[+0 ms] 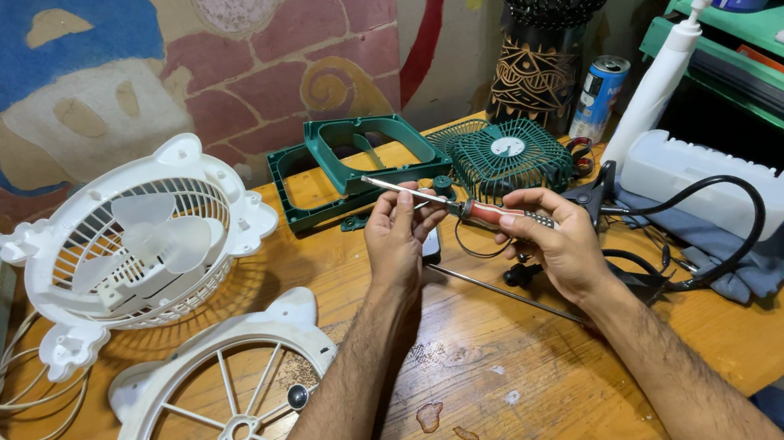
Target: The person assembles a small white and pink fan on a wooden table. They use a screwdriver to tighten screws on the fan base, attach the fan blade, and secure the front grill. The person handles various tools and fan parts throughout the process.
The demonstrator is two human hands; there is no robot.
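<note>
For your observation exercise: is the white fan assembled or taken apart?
Taken apart. The white fan body shows bare blades, and its front grille lies apart on the table.

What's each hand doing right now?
Left hand: closed, pinching the metal shaft of the screwdriver.
Right hand: closed around the screwdriver's red handle.

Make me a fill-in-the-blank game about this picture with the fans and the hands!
1. The right hand grips a screwdriver by its red ____.
2. The left hand pinches the tool's metal ____.
3. The white fan lies on a ____ table.
4. The small fan grille behind the hands is ____.

Missing words: handle; shaft; wooden; green
</note>
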